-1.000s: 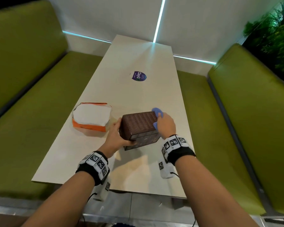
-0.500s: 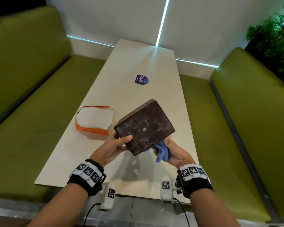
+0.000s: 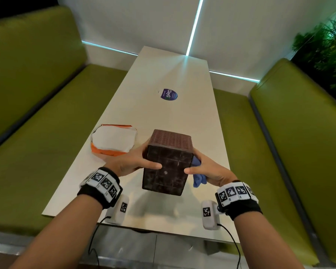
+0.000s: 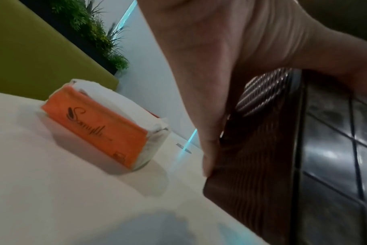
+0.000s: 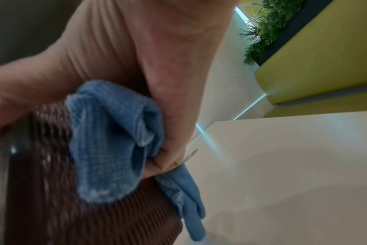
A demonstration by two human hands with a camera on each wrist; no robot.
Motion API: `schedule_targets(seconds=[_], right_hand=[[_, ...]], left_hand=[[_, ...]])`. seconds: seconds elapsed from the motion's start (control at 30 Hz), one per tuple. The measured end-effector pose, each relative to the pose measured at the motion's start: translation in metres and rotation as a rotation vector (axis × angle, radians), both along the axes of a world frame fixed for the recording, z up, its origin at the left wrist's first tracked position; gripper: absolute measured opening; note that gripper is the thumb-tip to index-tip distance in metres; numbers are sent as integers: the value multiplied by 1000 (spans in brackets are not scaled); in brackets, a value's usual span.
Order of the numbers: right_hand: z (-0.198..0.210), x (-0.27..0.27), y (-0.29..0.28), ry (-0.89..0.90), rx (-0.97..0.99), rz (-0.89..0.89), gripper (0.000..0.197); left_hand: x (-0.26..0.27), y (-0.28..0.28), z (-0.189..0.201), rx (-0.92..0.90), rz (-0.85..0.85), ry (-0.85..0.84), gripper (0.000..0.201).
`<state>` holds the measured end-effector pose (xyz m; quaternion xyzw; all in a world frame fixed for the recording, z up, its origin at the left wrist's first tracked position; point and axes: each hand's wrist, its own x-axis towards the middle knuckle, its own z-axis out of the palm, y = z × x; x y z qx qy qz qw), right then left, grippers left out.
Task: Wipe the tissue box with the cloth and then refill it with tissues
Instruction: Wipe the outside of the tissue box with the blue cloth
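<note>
Two green benches (image 3: 37, 90) flank the long white table (image 3: 173, 113), which gives the person a broad surface to work over. On it, left of the hands, sits the tissue pack (image 3: 113, 139), orange wrapper torn open on top so the white stack is bare, I'd guess ready for the refill. Further up the table lies a round purple sticker (image 3: 169, 94).

Now the box (image 3: 166, 166): it's up off the table, tipped so its glossy gridded base faces the person and its ribbed side faces up. Held like that, the underside is open to a look or a wipe.

Left hand (image 3: 133, 164) grips the box's left side, thumb across the base, fingers wrapped behind, so this one takes the weight. Right hand (image 3: 208, 171) clamps the opposite side, thumb on the base too, with the blue cloth (image 3: 198, 177) bunched in its palm and pressed against the box's wall; a tail of it dangles below. Keeping the cloth trapped there saves putting it down.

Wiping looks under way; refilling not yet begun.
</note>
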<state>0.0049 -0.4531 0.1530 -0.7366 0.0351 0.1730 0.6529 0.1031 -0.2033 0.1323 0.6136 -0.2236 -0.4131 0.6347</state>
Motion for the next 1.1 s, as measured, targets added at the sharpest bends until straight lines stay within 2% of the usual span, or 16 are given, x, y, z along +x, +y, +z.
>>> schedule_targets(seconds=[0.07, 0.13, 0.2, 0.23, 0.3, 0.37, 0.4, 0.47, 0.53, 0.63, 0.73, 0.8, 0.87, 0.97, 1.03, 1.1], right_hand=[[1, 3, -2, -3, -32, -65, 70], [5, 9, -5, -14, -53, -224, 72], [10, 17, -5, -85, -175, -404, 82], [15, 21, -1, -144, -263, -492, 77], [31, 25, 21, -317, -389, -619, 55], [49, 28, 55, -479, -453, -585, 40], [48, 32, 70, -505, -566, -522, 37], [41, 39, 100, -457, -918, -317, 36], [32, 45, 114, -369, -1064, -171, 37], [26, 63, 95, -284, -1051, -146, 43], [34, 75, 61, -179, -980, -238, 39], [41, 73, 60, -145, -1053, -220, 36], [43, 68, 82, -176, -1202, -109, 38], [36, 58, 113, -349, -1233, -47, 42], [35, 58, 101, -322, -1188, -63, 40], [39, 60, 73, -205, -1132, -141, 38]], left_hand=[[-1, -1, 0, 1, 64, -2, 73], [-2, -3, -4, -23, 202, 16, 74], [-4, -8, -10, -27, 312, -24, 79], [-4, -11, -13, -7, 348, -67, 79], [-8, -19, -17, 39, 391, -178, 79], [-12, -26, -18, 51, 422, -243, 78], [-14, -29, -19, 39, 429, -255, 77], [-16, -34, -19, 16, 436, -268, 73], [-17, -36, -21, 26, 457, -296, 71], [-17, -32, -26, -4, 461, -245, 77], [-15, -32, -28, -14, 473, -193, 86], [-14, -34, -26, -22, 478, -188, 84], [-13, -35, -25, -8, 472, -220, 79], [-13, -32, -28, 1, 460, -249, 81], [-14, -31, -31, 5, 475, -248, 82], [-15, -32, -30, 1, 489, -239, 83]])
